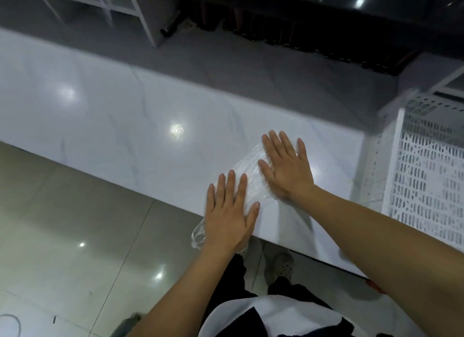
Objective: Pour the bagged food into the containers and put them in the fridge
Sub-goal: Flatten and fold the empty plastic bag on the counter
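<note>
An empty clear plastic bag [247, 169] lies flat on the white marble counter [125, 125], near its front edge. My left hand [229, 211] presses on the bag's near end with straight, spread fingers. My right hand [286, 167] lies flat on the far end, fingers straight. A crumpled bit of the bag hangs over the counter's edge beside my left wrist. No containers, food or fridge are in view.
A white perforated plastic crate [426, 186] stands at the counter's right end. Beyond the counter are a white shelf frame [120, 7] and a dark unit [301, 35]. Glossy floor tiles [75, 236] spread at the lower left, and my feet [281, 264] stand below the counter edge.
</note>
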Demonstrator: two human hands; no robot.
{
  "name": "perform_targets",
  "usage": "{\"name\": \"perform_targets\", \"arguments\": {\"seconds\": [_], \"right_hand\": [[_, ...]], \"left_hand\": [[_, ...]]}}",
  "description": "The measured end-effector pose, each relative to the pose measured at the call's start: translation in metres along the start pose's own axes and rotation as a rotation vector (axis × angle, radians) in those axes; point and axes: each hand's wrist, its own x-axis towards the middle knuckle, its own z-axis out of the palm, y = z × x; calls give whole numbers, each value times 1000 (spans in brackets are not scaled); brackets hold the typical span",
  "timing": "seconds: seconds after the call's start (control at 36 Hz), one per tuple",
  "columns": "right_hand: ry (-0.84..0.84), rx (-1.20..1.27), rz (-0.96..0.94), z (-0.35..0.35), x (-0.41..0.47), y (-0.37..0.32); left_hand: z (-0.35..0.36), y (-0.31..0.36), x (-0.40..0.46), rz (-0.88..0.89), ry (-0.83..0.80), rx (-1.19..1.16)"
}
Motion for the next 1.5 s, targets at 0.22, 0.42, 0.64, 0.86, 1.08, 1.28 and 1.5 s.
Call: {"name": "perform_targets", "arguments": {"seconds": [0.22, 0.42, 0.64, 0.86, 1.08, 1.28, 1.5], "right_hand": [[-64, -3, -8, -2, 3, 0], [-137, 115, -18, -9, -19, -9], [85, 408, 129, -38, -83, -24], [-190, 415, 104, -28, -115, -43], [-147, 691, 78, -30, -104, -19], [105, 954, 302, -51, -102, -12], [-63, 355, 26, -54, -103, -18]], "left_hand": [[-14, -11, -10, 27, -118, -77], [-59, -23, 1, -145, 42, -403], [-68, -9, 31, -89, -45, -299], [-74, 4, 58, -164, -236, -309], [-88, 14, 79, -283, -208, -974], [-85, 21, 71, -166, -84, -1047], [-71, 30, 73, -381, -80, -1193]]}}
